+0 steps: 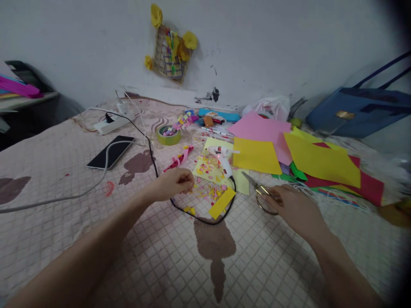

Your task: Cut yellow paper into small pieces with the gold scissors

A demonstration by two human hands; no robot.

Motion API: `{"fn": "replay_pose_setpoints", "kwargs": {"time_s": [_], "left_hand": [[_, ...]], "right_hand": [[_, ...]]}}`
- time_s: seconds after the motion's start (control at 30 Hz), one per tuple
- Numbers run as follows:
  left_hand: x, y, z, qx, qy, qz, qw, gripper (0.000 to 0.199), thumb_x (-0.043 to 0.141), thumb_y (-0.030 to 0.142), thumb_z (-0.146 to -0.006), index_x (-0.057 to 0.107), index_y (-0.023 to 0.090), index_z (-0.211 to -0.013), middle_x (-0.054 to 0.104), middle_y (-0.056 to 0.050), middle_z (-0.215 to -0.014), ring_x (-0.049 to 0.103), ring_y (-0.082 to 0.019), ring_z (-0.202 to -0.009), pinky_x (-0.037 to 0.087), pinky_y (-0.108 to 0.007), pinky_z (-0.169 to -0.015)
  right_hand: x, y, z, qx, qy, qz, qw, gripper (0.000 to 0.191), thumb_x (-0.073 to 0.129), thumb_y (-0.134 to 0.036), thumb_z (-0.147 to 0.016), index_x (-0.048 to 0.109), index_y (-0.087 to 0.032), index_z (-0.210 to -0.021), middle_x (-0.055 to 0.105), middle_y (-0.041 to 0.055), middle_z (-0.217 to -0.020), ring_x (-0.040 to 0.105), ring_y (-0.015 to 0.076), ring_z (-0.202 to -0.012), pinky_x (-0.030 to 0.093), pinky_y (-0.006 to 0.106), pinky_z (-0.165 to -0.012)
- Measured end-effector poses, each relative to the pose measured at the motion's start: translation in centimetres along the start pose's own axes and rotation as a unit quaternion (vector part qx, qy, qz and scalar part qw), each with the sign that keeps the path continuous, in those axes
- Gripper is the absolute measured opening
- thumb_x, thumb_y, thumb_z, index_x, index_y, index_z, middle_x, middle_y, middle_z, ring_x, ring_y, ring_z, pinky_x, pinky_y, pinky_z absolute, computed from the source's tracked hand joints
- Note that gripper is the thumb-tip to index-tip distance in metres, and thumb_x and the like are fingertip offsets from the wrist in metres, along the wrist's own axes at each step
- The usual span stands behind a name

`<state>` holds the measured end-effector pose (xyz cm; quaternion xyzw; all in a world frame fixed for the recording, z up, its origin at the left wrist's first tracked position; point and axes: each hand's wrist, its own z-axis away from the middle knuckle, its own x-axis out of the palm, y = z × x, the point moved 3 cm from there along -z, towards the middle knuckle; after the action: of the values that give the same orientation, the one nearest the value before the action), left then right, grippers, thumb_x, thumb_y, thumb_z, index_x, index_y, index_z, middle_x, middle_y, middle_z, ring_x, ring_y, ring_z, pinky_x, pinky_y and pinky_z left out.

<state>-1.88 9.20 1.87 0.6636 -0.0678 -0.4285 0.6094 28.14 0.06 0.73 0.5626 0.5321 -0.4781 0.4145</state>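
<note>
My right hand [290, 207] has its fingers at the gold-coloured handles of a pair of scissors [259, 188], whose blades point away to the left over the cloth. Fingers curled together, my left hand [175, 185] is closed above the cloth, and what it may hold is too small to make out. Just right of it lie small pink and yellow paper scraps [213, 192] and a yellow paper strip [219, 204]. A white glue gun [222, 155] with a small red light rests beyond them on a pale yellow sheet [243, 182].
A black cord [205, 221] loops across the middle. Left are a phone [111, 152], a white cable [77, 196] and a power strip [112, 124]. Tape [168, 136] stands behind. Yellow sheets [257, 155], a pink sheet [260, 128] and white string [321, 194] lie right, near a blue bag [359, 111].
</note>
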Motion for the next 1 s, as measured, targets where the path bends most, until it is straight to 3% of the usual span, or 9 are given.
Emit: {"fn": "replay_pose_setpoints", "kwargs": {"time_s": [0.1, 0.2, 0.4, 0.63, 0.87, 1.0], "left_hand": [[-1.2, 0.0, 0.1, -0.006, 0.024, -0.042, 0.999, 0.012, 0.050, 0.023, -0.075, 0.059, 0.015, -0.070, 0.063, -0.002, -0.065, 0.055, -0.010, -0.056, 0.040, -0.018, -0.053], [-1.8, -0.2, 0.1, -0.010, 0.022, -0.083, 0.996, 0.012, 0.051, 0.022, -0.074, 0.060, 0.015, -0.071, 0.061, -0.001, -0.061, 0.053, -0.010, -0.054, 0.037, -0.018, -0.051], [-0.9, -1.1, -0.3, -0.004, 0.000, -0.116, 0.993, 0.014, 0.050, 0.022, -0.073, 0.062, 0.015, -0.071, 0.061, 0.000, -0.061, 0.052, -0.011, -0.057, 0.036, -0.019, -0.052], [-0.2, -1.4, -0.4, -0.005, -0.021, -0.216, 0.976, 0.020, 0.047, 0.023, -0.075, 0.065, 0.014, -0.072, 0.064, -0.002, -0.068, 0.055, -0.012, -0.064, 0.036, -0.021, -0.058], [-0.7, -1.2, -0.2, -0.015, 0.014, -0.228, 0.974, 0.016, 0.049, 0.023, -0.074, 0.062, 0.015, -0.077, 0.063, -0.002, -0.070, 0.054, -0.011, -0.062, 0.037, -0.020, -0.056], [0.0, -1.1, -0.2, 0.001, 0.007, -0.237, 0.972, 0.011, 0.052, 0.022, -0.072, 0.060, 0.015, -0.074, 0.061, -0.001, -0.068, 0.053, -0.011, -0.060, 0.036, -0.019, -0.054]], "right_hand": [[-0.6, -0.3, -0.1, -0.009, 0.033, -0.028, 0.999, 0.024, 0.048, -0.039, -0.082, 0.061, -0.018, -0.083, 0.064, 0.0072, -0.082, 0.060, 0.0210, -0.069, 0.040, 0.030, -0.058], [-1.3, -1.4, 0.0, -0.008, 0.069, -0.122, 0.990, 0.022, 0.050, -0.035, -0.082, 0.059, -0.018, -0.091, 0.064, 0.0050, -0.081, 0.060, 0.0176, -0.065, 0.042, 0.028, -0.059], [-1.0, -5.0, 0.9, -0.065, 0.033, -0.239, 0.968, 0.016, 0.049, -0.028, -0.085, 0.058, -0.018, -0.095, 0.062, 0.0045, -0.085, 0.059, 0.0156, -0.070, 0.045, 0.025, -0.057], [-0.5, -6.0, 1.2, -0.112, 0.023, -0.268, 0.957, 0.015, 0.048, -0.028, -0.085, 0.059, -0.020, -0.092, 0.061, 0.0037, -0.085, 0.058, 0.0153, -0.070, 0.045, 0.026, -0.058], [-0.6, -6.2, 1.2, -0.124, 0.019, -0.273, 0.954, 0.013, 0.048, -0.025, -0.086, 0.060, -0.019, -0.088, 0.062, 0.0033, -0.082, 0.056, 0.0151, -0.068, 0.044, 0.026, -0.059], [-0.5, -6.6, 1.3, -0.148, 0.016, -0.278, 0.949, 0.011, 0.049, -0.023, -0.086, 0.059, -0.019, -0.088, 0.061, 0.0030, -0.080, 0.055, 0.0146, -0.067, 0.043, 0.027, -0.060]]}}
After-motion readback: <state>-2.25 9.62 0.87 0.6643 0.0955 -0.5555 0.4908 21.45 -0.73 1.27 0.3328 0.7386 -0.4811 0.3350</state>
